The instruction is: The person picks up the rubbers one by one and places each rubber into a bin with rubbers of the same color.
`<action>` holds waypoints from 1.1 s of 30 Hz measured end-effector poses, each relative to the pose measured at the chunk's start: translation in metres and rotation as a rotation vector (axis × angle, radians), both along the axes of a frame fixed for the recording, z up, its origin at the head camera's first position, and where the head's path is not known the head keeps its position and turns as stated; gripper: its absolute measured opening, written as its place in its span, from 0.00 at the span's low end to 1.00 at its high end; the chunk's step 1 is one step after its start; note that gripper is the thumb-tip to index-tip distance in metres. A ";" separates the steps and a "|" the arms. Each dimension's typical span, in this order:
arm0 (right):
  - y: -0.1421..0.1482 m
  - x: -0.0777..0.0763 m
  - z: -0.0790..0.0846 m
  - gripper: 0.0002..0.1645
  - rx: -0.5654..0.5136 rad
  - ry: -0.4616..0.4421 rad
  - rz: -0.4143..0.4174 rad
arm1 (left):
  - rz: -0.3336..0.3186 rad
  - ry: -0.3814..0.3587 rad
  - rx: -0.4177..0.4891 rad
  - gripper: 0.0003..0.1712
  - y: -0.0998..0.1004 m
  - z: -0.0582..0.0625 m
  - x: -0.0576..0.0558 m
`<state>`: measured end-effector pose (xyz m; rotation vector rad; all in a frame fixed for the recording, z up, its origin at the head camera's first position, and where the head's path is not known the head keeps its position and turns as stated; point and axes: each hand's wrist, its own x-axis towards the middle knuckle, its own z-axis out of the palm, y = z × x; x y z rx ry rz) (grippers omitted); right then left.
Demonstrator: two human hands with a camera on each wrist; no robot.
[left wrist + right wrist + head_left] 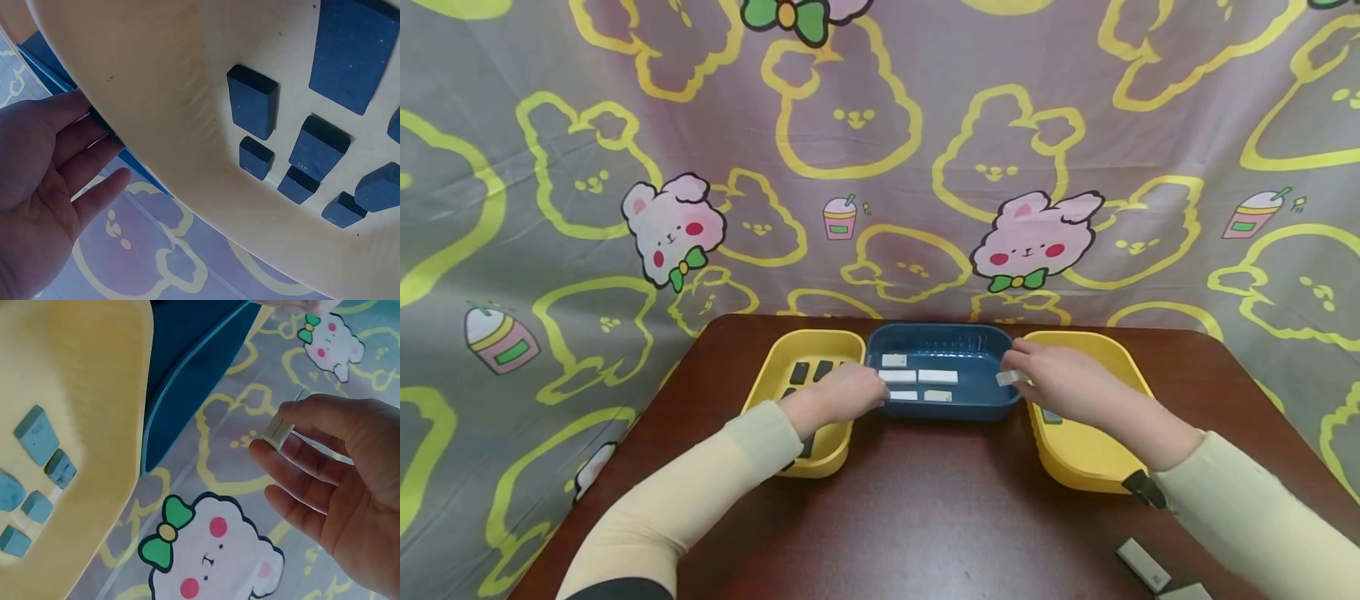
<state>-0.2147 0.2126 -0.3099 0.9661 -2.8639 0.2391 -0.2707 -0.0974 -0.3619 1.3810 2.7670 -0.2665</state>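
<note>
My right hand (1063, 375) pinches a small white rectangular block (278, 430) between thumb and fingertips, over the right end of a blue tray (977, 410). Several more white blocks (937, 377) lie in rows inside that tray. My left hand (850, 390) is at the tray's near left corner, fingertips beside a white block (904, 395) in the front row. In the left wrist view its thumb and fingertips pass behind the rim of the left yellow tray (150, 125), so I cannot tell whether they pinch anything.
Several dark blocks (253, 103) lie in the left yellow tray. A second yellow tray (1093, 467) on the right holds several bluish blocks (37, 434). Loose blocks, one a pale block (1142, 564), lie near the table's front right. A patterned cloth (895, 200) hangs behind the table (940, 508).
</note>
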 end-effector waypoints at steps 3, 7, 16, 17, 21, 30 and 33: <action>-0.008 -0.015 -0.001 0.16 0.014 -0.018 -0.001 | -0.001 0.003 -0.002 0.07 0.000 -0.001 -0.001; -0.020 -0.035 -0.004 0.15 0.047 -0.029 -0.004 | -0.004 0.003 0.000 0.07 -0.001 -0.001 -0.001; -0.050 -0.074 -0.015 0.08 0.121 0.013 0.014 | 0.011 0.002 -0.007 0.06 -0.001 -0.001 0.001; -0.052 -0.077 -0.016 0.08 0.125 0.010 0.010 | 0.008 0.004 -0.006 0.06 -0.001 -0.001 0.001; -0.063 -0.089 -0.019 0.09 0.112 -0.053 -0.026 | 0.003 0.003 -0.002 0.07 -0.002 -0.002 0.001; -0.081 -0.109 -0.037 0.09 0.096 -0.166 -0.103 | 0.012 -0.013 0.001 0.07 0.000 0.000 0.000; -0.085 -0.113 -0.044 0.09 0.093 -0.204 -0.127 | 0.027 -0.025 0.007 0.07 0.001 0.002 0.001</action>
